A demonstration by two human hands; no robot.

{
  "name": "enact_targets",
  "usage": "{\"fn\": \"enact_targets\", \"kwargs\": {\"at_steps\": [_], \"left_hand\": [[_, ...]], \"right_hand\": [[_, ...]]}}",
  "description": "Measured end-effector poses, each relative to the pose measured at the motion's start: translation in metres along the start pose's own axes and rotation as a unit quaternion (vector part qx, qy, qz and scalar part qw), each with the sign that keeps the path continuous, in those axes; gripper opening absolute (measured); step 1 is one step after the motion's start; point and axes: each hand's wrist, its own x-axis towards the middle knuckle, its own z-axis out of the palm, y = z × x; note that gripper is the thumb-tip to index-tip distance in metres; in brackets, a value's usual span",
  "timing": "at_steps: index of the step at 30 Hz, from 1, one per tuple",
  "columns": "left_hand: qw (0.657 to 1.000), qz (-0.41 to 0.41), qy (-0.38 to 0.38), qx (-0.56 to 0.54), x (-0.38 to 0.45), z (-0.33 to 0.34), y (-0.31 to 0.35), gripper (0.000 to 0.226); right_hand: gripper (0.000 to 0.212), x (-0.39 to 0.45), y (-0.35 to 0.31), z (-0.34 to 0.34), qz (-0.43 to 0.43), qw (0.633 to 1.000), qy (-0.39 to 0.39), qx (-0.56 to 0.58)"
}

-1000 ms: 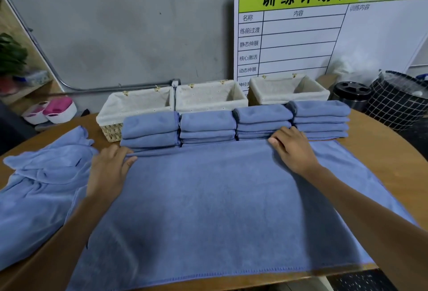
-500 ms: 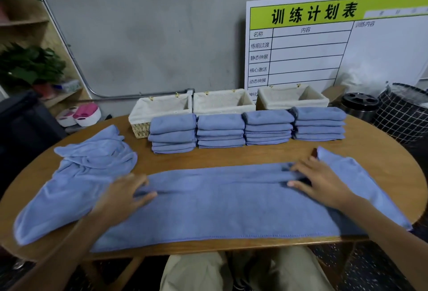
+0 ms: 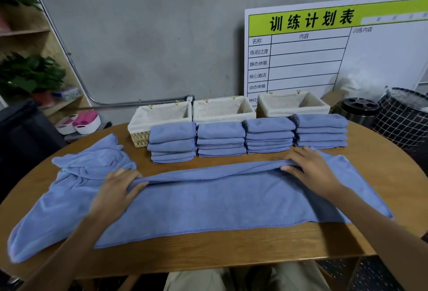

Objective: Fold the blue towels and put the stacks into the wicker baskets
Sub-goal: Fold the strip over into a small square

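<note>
Blue towel lies spread lengthwise across the near half of the wooden table. Left hand and right hand each pinch its raised far edge. Four folded stacks sit farther back, in front of three wicker baskets. Unfolded towels lie at left.

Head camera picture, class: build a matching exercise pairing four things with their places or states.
Things:
1. long blue towel
2. crumpled blue towels
3. cloth-lined wicker baskets
4. folded blue towel stacks

Places or states:
A. lying loose at the table's left
B. in a row just in front of the baskets
C. far edge pinched by both hands
D. nothing seen inside, at the table's back

Pairs: 1-C, 2-A, 3-D, 4-B
</note>
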Motion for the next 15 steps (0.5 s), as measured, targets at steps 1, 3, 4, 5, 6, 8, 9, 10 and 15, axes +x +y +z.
{"fn": "enact_targets", "kwargs": {"at_steps": [1, 3, 4, 5, 6, 8, 9, 10, 15], "left_hand": [[1.000, 0.000, 0.024, -0.010, -0.004, -0.006, 0.005, 0.033], [0.999, -0.006, 0.030, -0.021, -0.019, -0.016, 0.011, 0.031], [1.000, -0.004, 0.021, -0.014, -0.032, -0.017, 0.010, 0.033], [1.000, 0.004, 0.008, 0.001, -0.045, -0.015, 0.007, 0.036], [1.000, 0.016, -0.006, 0.015, -0.057, -0.012, 0.004, 0.041], [0.999, 0.025, -0.026, 0.024, -0.072, -0.007, -0.002, 0.053], [0.999, 0.024, -0.028, 0.030, -0.073, -0.007, -0.003, 0.057], [0.998, 0.024, -0.026, 0.043, -0.071, -0.009, -0.003, 0.059], [0.997, 0.032, -0.020, 0.068, -0.064, -0.016, 0.000, 0.058]], "right_hand": [[0.035, -0.004, -0.006, -0.008, 0.001, 1.000, 0.025, -0.007], [0.033, -0.018, -0.017, -0.023, 0.002, 0.998, 0.055, -0.014], [0.033, -0.028, -0.021, -0.025, -0.005, 0.998, 0.053, -0.016], [0.034, -0.038, -0.024, -0.025, -0.017, 0.999, 0.039, -0.016], [0.037, -0.049, -0.027, -0.022, -0.027, 0.999, 0.017, -0.017], [0.042, -0.066, -0.029, -0.014, -0.024, 0.999, -0.034, -0.012], [0.044, -0.070, -0.029, -0.012, -0.011, 0.999, -0.052, -0.005], [0.046, -0.070, -0.029, -0.011, -0.004, 0.998, -0.062, -0.002], [0.053, -0.057, -0.032, -0.011, 0.000, 0.999, -0.038, -0.010]]}}
